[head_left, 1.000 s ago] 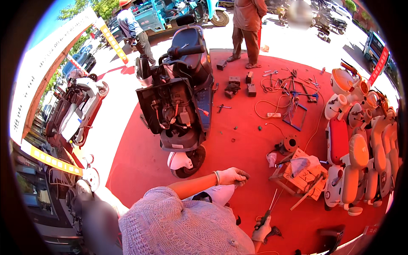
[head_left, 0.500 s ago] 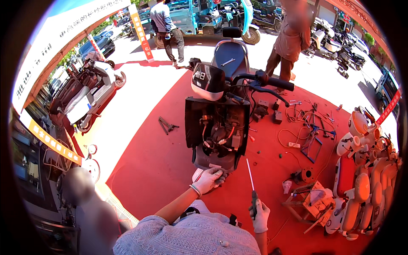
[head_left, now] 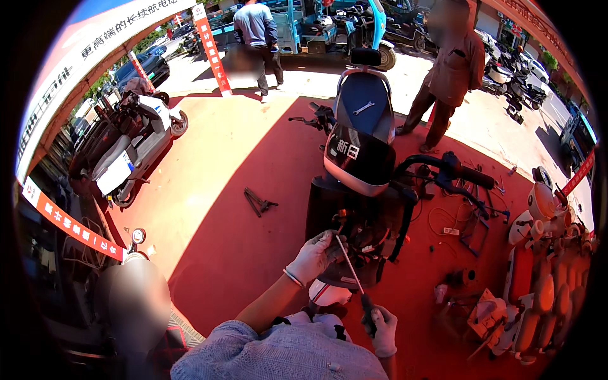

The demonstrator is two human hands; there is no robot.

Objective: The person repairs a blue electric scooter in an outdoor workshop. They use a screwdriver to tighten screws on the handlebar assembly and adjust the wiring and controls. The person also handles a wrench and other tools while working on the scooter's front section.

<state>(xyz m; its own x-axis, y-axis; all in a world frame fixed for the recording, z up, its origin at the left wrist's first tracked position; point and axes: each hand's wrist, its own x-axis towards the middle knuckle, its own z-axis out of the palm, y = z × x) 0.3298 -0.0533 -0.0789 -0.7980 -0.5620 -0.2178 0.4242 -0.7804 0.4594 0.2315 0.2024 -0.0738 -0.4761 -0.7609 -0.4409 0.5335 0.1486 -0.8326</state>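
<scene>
A: Right hand (head_left: 384, 329) first. Clamped on what?

B: On the dark handle of a long-shafted screwdriver (head_left: 353, 270), just in front of the scooter (head_left: 356, 144), aimed tip first toward the scooter's opened front.

A: And the left hand (head_left: 310, 256)?

B: Before that same opened front, with fingers bunched at the tool's tip. Cannot tell whether fully together, pinching the tip or pinching some small part.

A: At which step, by the look of things?

B: Probably lining up the screwdriver for work near the exposed wiring (head_left: 368, 246) inside the scooter's front. As a judgement, calls next for a steady guide from the left and a straight approach into the opening, clear of the cables.

A: Anything farther out?

B: On the scooter's seat (head_left: 380, 104), a wrench (head_left: 363, 108). Left of the scooter, on the red mat (head_left: 221, 253), a forked metal tool (head_left: 266, 204). Right of the scooter, a wooden stool (head_left: 487, 315). Behind the scooter, a person in brown (head_left: 453, 69).
</scene>
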